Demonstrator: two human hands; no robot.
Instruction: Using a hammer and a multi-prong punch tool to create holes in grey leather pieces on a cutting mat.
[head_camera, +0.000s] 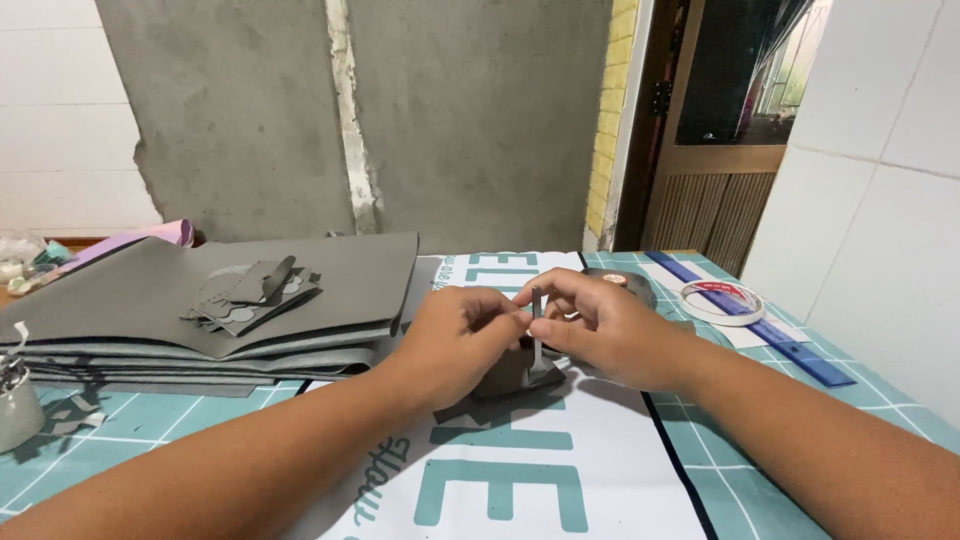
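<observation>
My left hand (462, 330) and right hand (590, 325) pinched a thin white strip (537, 335) above a dark grey foam piece (515, 375); the strip was still partly unpeeled, I judged.

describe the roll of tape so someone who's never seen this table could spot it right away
Start from the teal cutting mat covering the table and go to its far right side, beyond the right hand. There, a blue ruler runs diagonally; the tape roll lies flat against it, the only white ring with a red-marked core.
</observation>
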